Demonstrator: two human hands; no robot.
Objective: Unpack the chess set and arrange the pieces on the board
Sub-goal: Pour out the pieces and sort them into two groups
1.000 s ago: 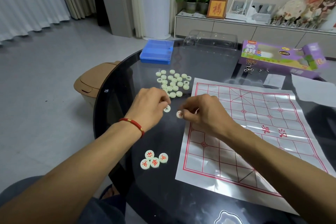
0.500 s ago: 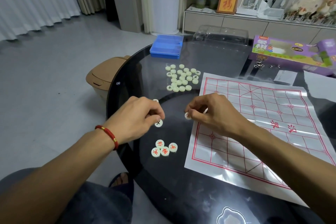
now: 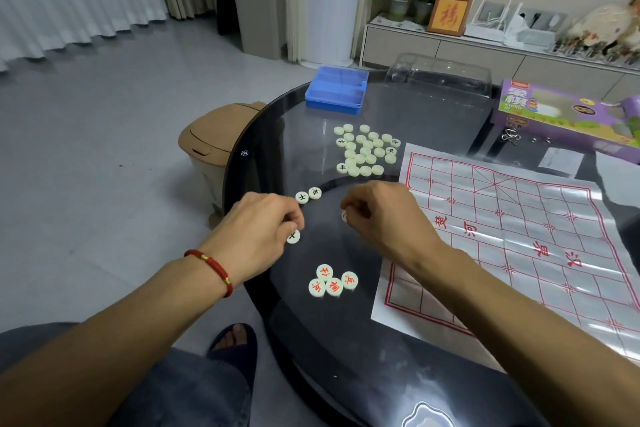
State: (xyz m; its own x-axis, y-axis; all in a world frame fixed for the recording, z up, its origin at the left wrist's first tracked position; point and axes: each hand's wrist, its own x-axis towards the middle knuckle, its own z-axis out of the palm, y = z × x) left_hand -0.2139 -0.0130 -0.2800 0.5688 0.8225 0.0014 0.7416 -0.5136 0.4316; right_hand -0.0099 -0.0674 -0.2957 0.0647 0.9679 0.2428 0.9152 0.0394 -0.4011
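Observation:
A paper board point(image 3: 512, 239) with a red grid lies on the right of the round dark glass table point(image 3: 346, 374). A pile of pale round pieces point(image 3: 365, 151) sits beyond my hands. My left hand point(image 3: 263, 236) pinches a black-marked piece point(image 3: 293, 236) against the glass. My right hand point(image 3: 384, 218) pinches another piece point(image 3: 344, 216) at its fingertips. Two black-marked pieces point(image 3: 308, 195) lie just past my left hand. Several red-marked pieces point(image 3: 332, 281) are clustered near the table's front edge.
A blue plastic tray point(image 3: 337, 90), a clear plastic cover point(image 3: 440, 74) and a purple game box point(image 3: 568, 114) stand at the table's far side. A tan bin point(image 3: 211, 146) stands on the floor left of the table. A white slip point(image 3: 561, 161) lies beyond the board.
My left hand drew back from the pile toward me with a black-marked piece and lowered it to the glass. My right hand kept its piece and barely moved.

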